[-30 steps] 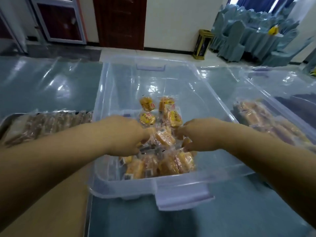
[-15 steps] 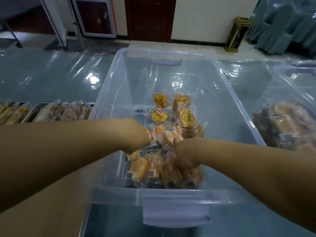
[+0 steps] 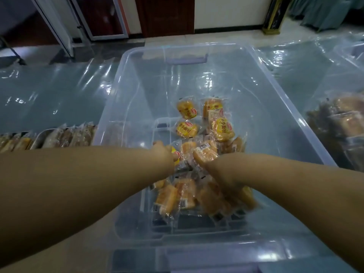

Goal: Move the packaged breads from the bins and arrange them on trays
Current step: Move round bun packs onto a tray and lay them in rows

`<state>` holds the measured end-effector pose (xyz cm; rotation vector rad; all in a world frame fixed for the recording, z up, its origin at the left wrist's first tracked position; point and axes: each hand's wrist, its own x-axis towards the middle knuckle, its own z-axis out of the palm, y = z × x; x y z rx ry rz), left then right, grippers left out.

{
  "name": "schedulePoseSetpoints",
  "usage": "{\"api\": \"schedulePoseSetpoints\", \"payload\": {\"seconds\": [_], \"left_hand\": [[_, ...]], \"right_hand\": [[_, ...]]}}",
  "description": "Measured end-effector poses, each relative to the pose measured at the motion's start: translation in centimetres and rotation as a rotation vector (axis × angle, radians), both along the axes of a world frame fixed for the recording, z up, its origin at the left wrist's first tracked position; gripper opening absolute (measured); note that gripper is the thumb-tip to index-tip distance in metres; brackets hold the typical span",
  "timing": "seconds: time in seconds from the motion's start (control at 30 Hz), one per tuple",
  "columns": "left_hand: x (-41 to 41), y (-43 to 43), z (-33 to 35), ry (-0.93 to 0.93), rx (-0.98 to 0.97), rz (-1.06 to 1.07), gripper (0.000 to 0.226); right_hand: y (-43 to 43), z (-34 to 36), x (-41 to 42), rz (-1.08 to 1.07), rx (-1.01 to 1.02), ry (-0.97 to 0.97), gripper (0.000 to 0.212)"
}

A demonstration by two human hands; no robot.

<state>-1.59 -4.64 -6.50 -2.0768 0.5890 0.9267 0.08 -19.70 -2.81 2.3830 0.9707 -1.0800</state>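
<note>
Packaged breads lie heaped in the near half of a clear bin. At far left stands a tray that already holds a row of wrapped loaves, side by side with their long axes running away from the person. The tray is just beside the bin's left wall, so anything going there has to rise over that wall and travel left. That judgement favours the left hand, which is the nearer one.

This hand is inside the bin at the left edge of the heap, its fingers curled round a yellow pack with a red oval logo too small to read. Beyond it, three more yellow packs lie flat and apart from the heap. Two of them, the middle pack and the right pack, show the characters 小面包.

The heap itself is mostly clear-wrapped oblong buns with barcode stickers, their long axes pointing roughly from the person toward the far wall. The right hand is in this heap, its thumb resting on a clear-wrapped bun and its fingers buried and blurred among the packs. Whether it grips anything cannot be told.

Past the bin's right wall sit darker brown packs, well apart from both hands.
</note>
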Motion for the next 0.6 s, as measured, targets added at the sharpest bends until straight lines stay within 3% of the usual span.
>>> {"api": "schedulePoseSetpoints", "payload": {"seconds": [0.2,0.37,0.47,0.6], "left_hand": [[0.4,-0.2,-0.2,-0.012,-0.054,0.062,0.033],[2.0,-0.5,2.0,-0.067,-0.372,0.212,0.048],[3.9,-0.9,2.9,-0.104,-0.575,0.322,0.037],[5.6,-1.8,2.0,-0.106,-0.652,0.368,0.031]], "right_hand": [[-1.0,2.5,1.0,-0.040,0.050,-0.103,0.041],[-1.8,3.9,1.3,-0.064,0.021,-0.103,0.043],[-2.2,4.3,1.7,-0.095,-0.008,-0.134,0.035],[-2.7,4.6,2.0,-0.171,0.002,-0.121,0.036]]}}
